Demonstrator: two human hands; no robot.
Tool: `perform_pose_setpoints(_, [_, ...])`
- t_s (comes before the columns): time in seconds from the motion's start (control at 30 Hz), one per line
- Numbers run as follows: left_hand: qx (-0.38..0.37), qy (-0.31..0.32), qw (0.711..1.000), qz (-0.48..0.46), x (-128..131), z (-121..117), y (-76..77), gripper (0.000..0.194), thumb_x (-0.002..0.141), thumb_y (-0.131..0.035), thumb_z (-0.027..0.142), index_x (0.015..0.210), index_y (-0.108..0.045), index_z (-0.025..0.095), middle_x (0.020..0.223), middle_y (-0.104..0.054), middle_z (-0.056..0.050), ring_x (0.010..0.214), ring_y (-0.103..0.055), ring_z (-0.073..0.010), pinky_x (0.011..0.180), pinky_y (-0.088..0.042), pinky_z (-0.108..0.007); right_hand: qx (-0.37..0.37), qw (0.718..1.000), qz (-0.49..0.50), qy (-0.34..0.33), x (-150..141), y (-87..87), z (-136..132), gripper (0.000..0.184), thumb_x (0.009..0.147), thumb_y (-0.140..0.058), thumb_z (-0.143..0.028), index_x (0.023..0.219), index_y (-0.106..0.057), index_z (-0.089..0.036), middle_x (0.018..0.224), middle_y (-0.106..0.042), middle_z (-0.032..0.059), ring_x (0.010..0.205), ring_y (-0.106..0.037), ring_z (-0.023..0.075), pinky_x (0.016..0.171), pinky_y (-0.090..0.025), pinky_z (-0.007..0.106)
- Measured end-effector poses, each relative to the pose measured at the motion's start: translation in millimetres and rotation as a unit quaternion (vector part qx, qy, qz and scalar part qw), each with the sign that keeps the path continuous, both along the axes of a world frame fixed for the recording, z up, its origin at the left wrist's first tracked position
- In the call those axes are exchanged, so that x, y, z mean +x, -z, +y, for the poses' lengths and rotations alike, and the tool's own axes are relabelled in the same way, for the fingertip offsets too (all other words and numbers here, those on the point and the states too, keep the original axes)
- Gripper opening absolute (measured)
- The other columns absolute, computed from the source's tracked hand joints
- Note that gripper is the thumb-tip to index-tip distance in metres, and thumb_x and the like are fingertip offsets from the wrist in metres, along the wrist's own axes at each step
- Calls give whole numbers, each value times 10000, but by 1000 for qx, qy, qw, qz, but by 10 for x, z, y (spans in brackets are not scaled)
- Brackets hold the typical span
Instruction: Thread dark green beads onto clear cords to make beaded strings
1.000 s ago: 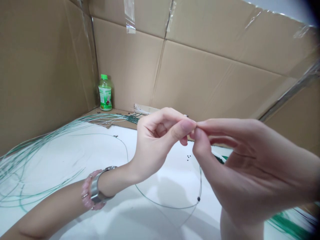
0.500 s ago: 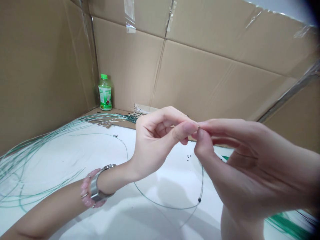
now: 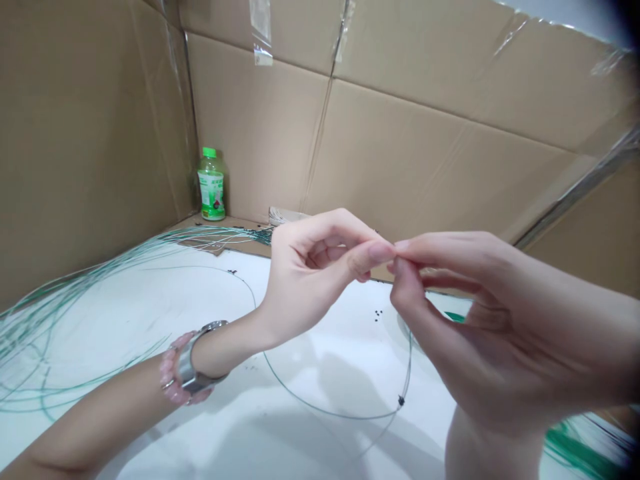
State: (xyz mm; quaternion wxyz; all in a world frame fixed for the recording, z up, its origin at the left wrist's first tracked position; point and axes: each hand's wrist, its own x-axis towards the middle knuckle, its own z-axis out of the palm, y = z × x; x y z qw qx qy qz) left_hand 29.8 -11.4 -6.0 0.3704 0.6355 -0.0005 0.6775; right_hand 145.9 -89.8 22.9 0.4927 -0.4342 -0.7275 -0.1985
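My left hand [image 3: 320, 280] and my right hand [image 3: 480, 327] meet fingertip to fingertip above the white tabletop. Each is closed in a pinch of thumb and forefinger. A thin green wire [image 3: 320, 408] loops below them and rises behind my right thumb, into the right hand's grip. On the loop sits a small black piece [image 3: 401, 400]. Whatever the left fingertips pinch is too small and covered to make out. Farther back, tiny black pieces [image 3: 379, 313] lie on the table. Another small dark piece [image 3: 232, 271] is at the wire's far left stretch.
A bundle of green wires [image 3: 100, 273] spreads along the left side. At the back corner stands a bottle with a green cap [image 3: 212, 187]. Cardboard walls [image 3: 425, 147] enclose the table. More green wire [image 3: 575, 453] lies at lower right, and a round pale dish [image 3: 407, 327] is partly behind my right hand.
Both hands stay pinched together; the left fingertips have shifted slightly and the dark speck between the fingertips no longer shows. The wire loop has swung a little to the right near my right thumb.
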Motion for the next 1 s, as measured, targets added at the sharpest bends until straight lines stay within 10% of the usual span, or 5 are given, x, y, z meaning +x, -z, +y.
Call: perform_pose_setpoints(1.0, [111,-45,966,227,-272,84,-210,91,778,-657,241,725,-651,167,680,-640,-16,607,-612,-104,496,-499,-181,-83,977,102,-168,100,56,60,269,773,-598,-53,959,-565,-245,782,-592,-42,698,-640,99,571,-559,175])
